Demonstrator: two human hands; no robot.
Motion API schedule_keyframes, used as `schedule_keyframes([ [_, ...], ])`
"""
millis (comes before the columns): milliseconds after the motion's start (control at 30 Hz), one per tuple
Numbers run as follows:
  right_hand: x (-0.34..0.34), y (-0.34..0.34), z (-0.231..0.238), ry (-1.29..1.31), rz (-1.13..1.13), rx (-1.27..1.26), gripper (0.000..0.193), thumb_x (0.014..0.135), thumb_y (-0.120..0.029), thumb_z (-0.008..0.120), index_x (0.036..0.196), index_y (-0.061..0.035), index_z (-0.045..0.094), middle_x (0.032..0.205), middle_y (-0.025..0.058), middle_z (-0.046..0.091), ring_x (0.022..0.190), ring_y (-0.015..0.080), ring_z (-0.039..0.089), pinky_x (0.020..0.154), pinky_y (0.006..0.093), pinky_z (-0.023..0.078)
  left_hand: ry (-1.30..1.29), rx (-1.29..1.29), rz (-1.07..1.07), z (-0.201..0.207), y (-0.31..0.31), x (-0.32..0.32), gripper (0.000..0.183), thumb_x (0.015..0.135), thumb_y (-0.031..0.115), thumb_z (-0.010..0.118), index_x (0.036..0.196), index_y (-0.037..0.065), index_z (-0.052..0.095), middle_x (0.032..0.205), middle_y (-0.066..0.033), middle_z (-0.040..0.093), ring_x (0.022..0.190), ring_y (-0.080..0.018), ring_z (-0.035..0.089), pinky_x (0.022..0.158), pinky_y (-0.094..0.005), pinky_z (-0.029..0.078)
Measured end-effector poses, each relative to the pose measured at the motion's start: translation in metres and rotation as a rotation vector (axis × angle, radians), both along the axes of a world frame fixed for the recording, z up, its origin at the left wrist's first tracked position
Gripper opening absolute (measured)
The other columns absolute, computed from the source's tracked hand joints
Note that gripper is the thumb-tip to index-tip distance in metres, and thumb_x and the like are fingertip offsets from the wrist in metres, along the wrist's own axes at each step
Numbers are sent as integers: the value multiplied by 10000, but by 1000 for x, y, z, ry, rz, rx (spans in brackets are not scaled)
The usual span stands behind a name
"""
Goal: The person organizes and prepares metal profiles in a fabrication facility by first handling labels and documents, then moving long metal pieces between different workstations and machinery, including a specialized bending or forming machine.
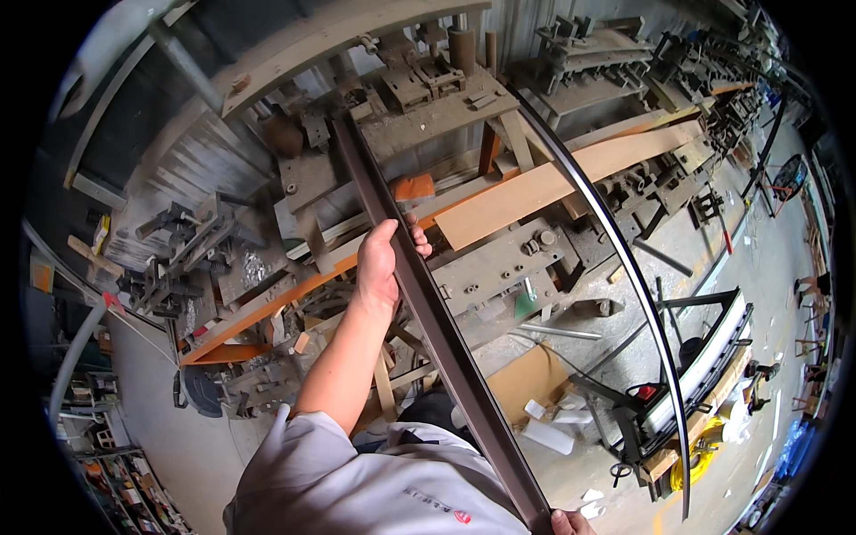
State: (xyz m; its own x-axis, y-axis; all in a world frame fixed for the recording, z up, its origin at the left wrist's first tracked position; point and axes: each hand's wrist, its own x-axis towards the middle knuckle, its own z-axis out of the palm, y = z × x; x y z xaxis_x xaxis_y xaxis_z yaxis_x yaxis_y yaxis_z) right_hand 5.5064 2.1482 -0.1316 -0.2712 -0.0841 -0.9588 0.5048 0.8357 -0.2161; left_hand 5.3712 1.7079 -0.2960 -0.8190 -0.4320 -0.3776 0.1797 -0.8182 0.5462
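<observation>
A long dark brown metal profile (448,343) with a channel along its length runs from the bottom edge up to the press tooling (419,82) on the bench. My left hand (378,267) is wrapped round its middle, thumb on the near side and fingertips showing on the far side. At the profile's near end, my right hand (571,524) grips the edge; only its thumb and part of the fingers show. The profile's far end lies beside the tooling, and I cannot tell whether it is inserted there.
A curved strip (624,245) arcs down the right side. Brown cardboard (553,190) lies across an orange frame (267,308). Metal dies (508,263) crowd a lower bench. At right, a black-framed stand (704,357) holds long pieces, with a yellow cable (700,464) below.
</observation>
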Motion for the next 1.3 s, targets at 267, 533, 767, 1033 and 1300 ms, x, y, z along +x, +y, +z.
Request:
schedule_keyframes([
  [267,56,22,-61,578,-108,-722,538,960,-233,589,1429,-32,417,946,203,637,692,274,648,599,391,507,80,-3,-11,-12,-10,-10,241,979,168,433,967,-47,541,807,-136,536,707,-205,503,617,-317,470],
  [533,65,5,-56,907,590,-131,647,888,-314,686,1478,-255,428,934,189,596,698,390,630,606,486,536,146,-40,-56,-11,-6,-11,269,974,183,414,932,-34,567,787,-124,547,673,-207,517,608,-325,488],
  [767,71,10,-78,1058,620,-104,568,879,-348,686,1417,-299,510,874,191,617,583,388,617,522,484,526,-128,-352,-169,-9,-21,15,297,1001,305,475,972,34,595,810,-70,612,710,-196,613,622,-323,525],
  [1033,77,21,-111,909,613,18,593,865,-393,704,1420,-363,497,1031,279,643,716,446,661,570,479,544,95,-911,418,144,-210,47,337,936,309,512,869,13,660,733,-72,639,660,-159,572,630,-311,446],
  [1300,72,25,-116,952,613,-3,553,844,-454,746,1321,-210,611,1000,253,663,714,367,665,610,450,531,126,-1142,864,263,-413,-19,328,939,324,604,1117,53,655,1097,-108,651,1030,-223,604,854,-396,477],
])
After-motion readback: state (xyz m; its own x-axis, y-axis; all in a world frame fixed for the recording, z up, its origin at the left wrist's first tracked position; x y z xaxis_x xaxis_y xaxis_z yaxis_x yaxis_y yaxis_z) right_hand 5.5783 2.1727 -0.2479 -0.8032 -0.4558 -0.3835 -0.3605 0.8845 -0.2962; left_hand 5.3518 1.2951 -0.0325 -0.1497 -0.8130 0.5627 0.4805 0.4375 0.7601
